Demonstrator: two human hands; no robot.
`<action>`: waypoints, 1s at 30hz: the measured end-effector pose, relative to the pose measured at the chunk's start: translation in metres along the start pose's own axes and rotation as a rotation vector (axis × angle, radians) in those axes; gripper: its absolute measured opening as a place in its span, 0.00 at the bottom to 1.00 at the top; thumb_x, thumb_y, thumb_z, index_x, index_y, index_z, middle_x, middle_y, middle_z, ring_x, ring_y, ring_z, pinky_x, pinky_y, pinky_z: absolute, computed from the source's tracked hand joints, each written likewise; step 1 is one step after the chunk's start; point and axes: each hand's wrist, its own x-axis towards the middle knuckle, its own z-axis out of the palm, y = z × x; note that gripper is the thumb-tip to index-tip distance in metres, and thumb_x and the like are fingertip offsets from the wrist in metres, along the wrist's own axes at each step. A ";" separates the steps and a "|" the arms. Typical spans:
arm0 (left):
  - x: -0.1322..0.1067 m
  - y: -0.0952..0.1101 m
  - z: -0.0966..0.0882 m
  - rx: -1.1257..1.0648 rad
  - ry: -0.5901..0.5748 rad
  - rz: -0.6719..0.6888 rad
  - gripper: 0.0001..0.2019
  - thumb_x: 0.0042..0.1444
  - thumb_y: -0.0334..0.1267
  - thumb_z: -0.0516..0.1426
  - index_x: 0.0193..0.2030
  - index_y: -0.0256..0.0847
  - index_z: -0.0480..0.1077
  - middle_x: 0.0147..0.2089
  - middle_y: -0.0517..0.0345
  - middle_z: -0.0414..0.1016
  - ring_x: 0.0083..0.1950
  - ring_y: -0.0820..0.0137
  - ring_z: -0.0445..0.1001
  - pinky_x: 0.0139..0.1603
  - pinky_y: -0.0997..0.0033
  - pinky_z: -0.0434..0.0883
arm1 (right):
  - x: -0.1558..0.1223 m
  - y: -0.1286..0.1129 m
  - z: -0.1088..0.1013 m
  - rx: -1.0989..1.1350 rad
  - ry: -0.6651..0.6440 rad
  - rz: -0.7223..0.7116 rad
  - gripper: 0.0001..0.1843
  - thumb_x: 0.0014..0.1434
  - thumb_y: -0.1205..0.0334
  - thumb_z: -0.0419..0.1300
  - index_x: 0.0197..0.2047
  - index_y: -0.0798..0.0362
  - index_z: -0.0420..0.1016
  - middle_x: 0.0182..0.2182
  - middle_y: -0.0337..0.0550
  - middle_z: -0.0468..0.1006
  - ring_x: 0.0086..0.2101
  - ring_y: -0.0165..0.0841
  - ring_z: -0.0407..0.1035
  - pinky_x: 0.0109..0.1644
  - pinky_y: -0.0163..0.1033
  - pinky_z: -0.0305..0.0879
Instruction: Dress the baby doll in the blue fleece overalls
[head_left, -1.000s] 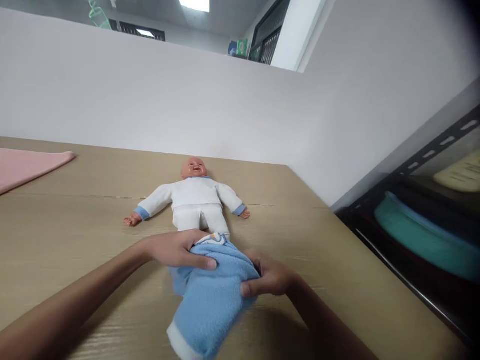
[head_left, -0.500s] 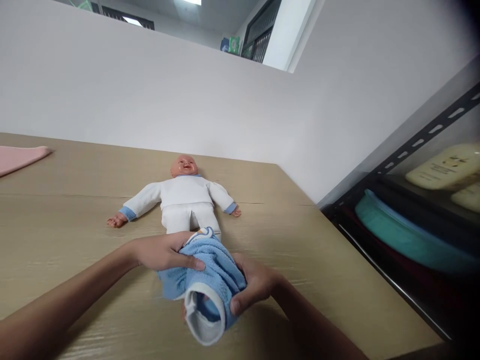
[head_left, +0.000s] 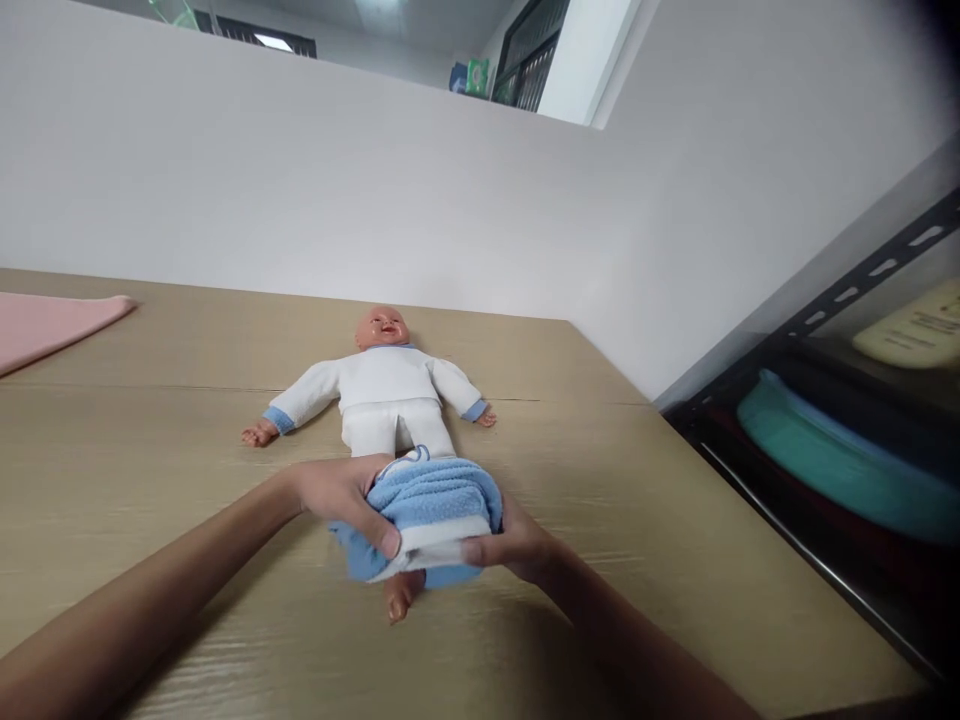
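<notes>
Left hand [head_left: 346, 497] curled closed on the left side of the bunched blue fleece garment [head_left: 431, 505], thumb pressed onto its white cuff. Right hand [head_left: 512, 541] closed on the right side, fingers [head_left: 480, 550] pinching the same cuff. Garment gathered around the lower legs of the baby doll [head_left: 384, 390]; one bare foot [head_left: 400, 594] pokes out below the cuff. Doll lies on its back on the wooden table [head_left: 150, 440], arms spread, in white top and trousers. Pink cloth [head_left: 45, 325] at far left table edge. Dark shelf rack [head_left: 840, 400] to the right, holding a teal item [head_left: 847, 460].
</notes>
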 end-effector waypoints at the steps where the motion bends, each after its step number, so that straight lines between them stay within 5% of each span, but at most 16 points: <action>1: -0.001 0.002 -0.001 0.012 0.013 0.019 0.31 0.51 0.57 0.78 0.55 0.40 0.80 0.48 0.56 0.86 0.50 0.63 0.83 0.53 0.69 0.81 | 0.000 0.002 0.002 -0.035 0.110 -0.026 0.42 0.50 0.44 0.84 0.64 0.49 0.81 0.54 0.49 0.87 0.55 0.48 0.82 0.66 0.52 0.75; 6: 0.000 0.026 0.009 0.097 0.079 0.026 0.28 0.62 0.61 0.71 0.55 0.40 0.80 0.51 0.55 0.86 0.55 0.61 0.82 0.64 0.63 0.78 | -0.010 0.007 0.014 -0.407 0.577 -0.109 0.27 0.61 0.47 0.72 0.60 0.51 0.83 0.53 0.50 0.88 0.53 0.49 0.81 0.64 0.55 0.76; 11: 0.009 0.040 0.035 0.264 0.212 0.013 0.26 0.57 0.52 0.74 0.58 0.43 0.79 0.58 0.53 0.86 0.60 0.53 0.83 0.65 0.57 0.78 | -0.027 0.009 0.042 -0.624 0.747 -0.084 0.22 0.67 0.49 0.64 0.58 0.52 0.83 0.54 0.53 0.88 0.56 0.52 0.81 0.64 0.55 0.76; 15: 0.016 0.030 0.049 0.500 0.471 -0.054 0.09 0.61 0.39 0.63 0.48 0.42 0.75 0.39 0.57 0.84 0.43 0.58 0.83 0.46 0.60 0.77 | -0.035 0.017 0.052 -0.648 0.780 0.049 0.25 0.64 0.49 0.65 0.61 0.50 0.82 0.56 0.54 0.87 0.57 0.54 0.80 0.65 0.55 0.76; 18: 0.017 0.023 0.055 0.784 0.627 -0.106 0.10 0.62 0.42 0.61 0.48 0.44 0.71 0.41 0.55 0.83 0.44 0.55 0.82 0.43 0.60 0.71 | -0.033 0.021 0.045 -0.758 0.847 0.088 0.23 0.60 0.49 0.65 0.55 0.51 0.83 0.51 0.56 0.87 0.54 0.57 0.80 0.62 0.57 0.76; 24: 0.017 0.025 0.064 1.206 0.571 -0.328 0.16 0.63 0.41 0.60 0.55 0.39 0.71 0.49 0.41 0.83 0.53 0.44 0.82 0.47 0.54 0.71 | -0.026 0.033 0.034 -0.875 0.851 0.026 0.20 0.59 0.51 0.59 0.49 0.51 0.83 0.47 0.54 0.86 0.50 0.53 0.79 0.63 0.58 0.73; 30: 0.013 0.029 0.066 1.189 0.505 -0.343 0.15 0.65 0.45 0.61 0.54 0.40 0.71 0.52 0.41 0.84 0.55 0.45 0.82 0.52 0.53 0.73 | -0.038 0.034 0.052 -0.791 0.767 0.104 0.18 0.59 0.54 0.61 0.49 0.49 0.85 0.44 0.52 0.88 0.46 0.53 0.81 0.58 0.57 0.76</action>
